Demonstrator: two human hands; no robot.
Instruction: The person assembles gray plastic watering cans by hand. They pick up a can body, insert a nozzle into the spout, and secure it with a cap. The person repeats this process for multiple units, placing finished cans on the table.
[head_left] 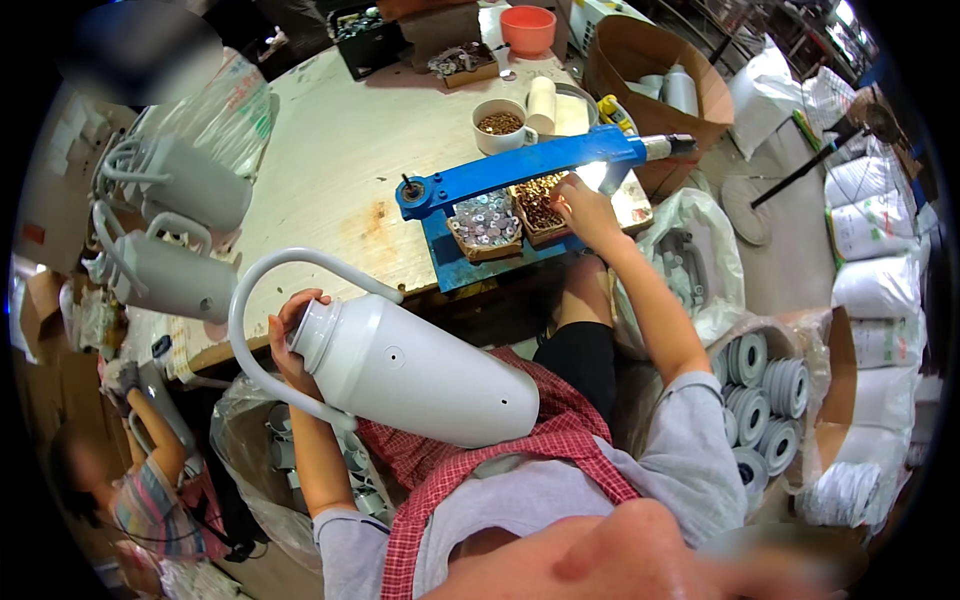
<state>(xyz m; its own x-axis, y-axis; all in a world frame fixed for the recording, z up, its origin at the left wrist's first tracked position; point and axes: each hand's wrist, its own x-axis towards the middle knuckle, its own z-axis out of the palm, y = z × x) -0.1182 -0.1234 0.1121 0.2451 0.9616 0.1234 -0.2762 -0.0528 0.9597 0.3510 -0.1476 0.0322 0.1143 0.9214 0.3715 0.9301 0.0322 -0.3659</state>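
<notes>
The grey canister (430, 370) is held tilted across the lap, over the red checked apron (410, 465), with its neck toward the upper left. Its neck is gripped by the left hand (290, 335), beside the curved tube (238, 320). The right hand (580, 205) is placed at the brass-coloured parts (535, 197), under the blue arm (530, 168) of the bench tool — its fingers are bent close together, but whether a part is pinched cannot be told. Clear pieces (486, 218) are kept in the carton just beside.
</notes>
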